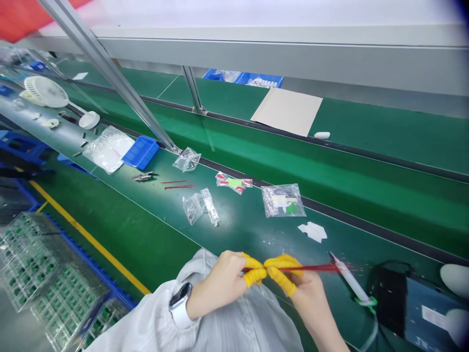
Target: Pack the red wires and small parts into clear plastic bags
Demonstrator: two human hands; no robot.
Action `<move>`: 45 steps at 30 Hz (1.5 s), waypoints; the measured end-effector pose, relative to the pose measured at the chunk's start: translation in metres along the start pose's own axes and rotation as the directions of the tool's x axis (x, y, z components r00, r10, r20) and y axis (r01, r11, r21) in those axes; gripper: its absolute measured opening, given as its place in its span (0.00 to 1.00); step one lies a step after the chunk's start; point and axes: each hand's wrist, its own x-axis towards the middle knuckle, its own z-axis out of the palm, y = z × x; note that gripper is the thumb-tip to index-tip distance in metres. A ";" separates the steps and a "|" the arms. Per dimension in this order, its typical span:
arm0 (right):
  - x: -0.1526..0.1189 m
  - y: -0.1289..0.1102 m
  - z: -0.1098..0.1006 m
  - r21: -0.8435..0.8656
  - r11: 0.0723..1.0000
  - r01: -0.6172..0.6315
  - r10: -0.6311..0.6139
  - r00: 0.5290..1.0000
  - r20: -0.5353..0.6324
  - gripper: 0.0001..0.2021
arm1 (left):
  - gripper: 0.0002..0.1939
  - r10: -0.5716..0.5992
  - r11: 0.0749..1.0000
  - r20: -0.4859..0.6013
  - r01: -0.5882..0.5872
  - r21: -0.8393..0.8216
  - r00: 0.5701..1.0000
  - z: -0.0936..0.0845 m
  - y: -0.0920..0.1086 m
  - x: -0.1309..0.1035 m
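Note:
My left hand (232, 274) and my right hand (298, 283) meet fingertip to fingertip above the front edge of the green bench. Yellow finger covers wrap the thumb and forefinger of each. Thin red wires (318, 268) are pinched in my right hand, their blurred ends reaching out to the right. The fingers of my left hand are closed on something small at the wires' left end, mostly hidden by the covers. Right of the wires lies a white pen-shaped tool (351, 281) with a cable. A torn white paper piece (313, 231) lies beyond my hands.
Along the bench lie a clear parts bag (283, 200), a bag with red pieces (233, 182), loose red wires (178, 186) and a blue tray (140, 152). A dark box (432, 305) stands at right. Metal posts (110, 73) rise behind; clear crates (62, 278) sit lower left.

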 end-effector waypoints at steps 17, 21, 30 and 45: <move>-0.005 0.002 0.007 0.077 0.997 -0.007 0.008 1.000 -0.011 0.07 | 0.25 -0.185 0.603 0.442 0.456 -0.655 0.878 0.010 -0.024 0.007; -0.007 0.017 0.008 0.170 0.985 -0.032 0.052 0.992 -0.114 0.11 | 0.28 -0.176 0.624 0.381 0.402 -0.670 0.908 0.014 -0.024 0.011; 0.004 0.038 0.001 -0.022 0.993 0.116 -0.119 0.977 -0.179 0.05 | 0.23 -0.059 0.938 0.257 0.142 -0.317 0.965 0.009 -0.038 0.021; 0.015 0.079 -0.023 0.099 0.988 -0.118 0.142 0.948 -0.286 0.19 | 0.20 -0.057 0.648 -0.009 0.044 0.761 0.998 -0.056 -0.188 0.075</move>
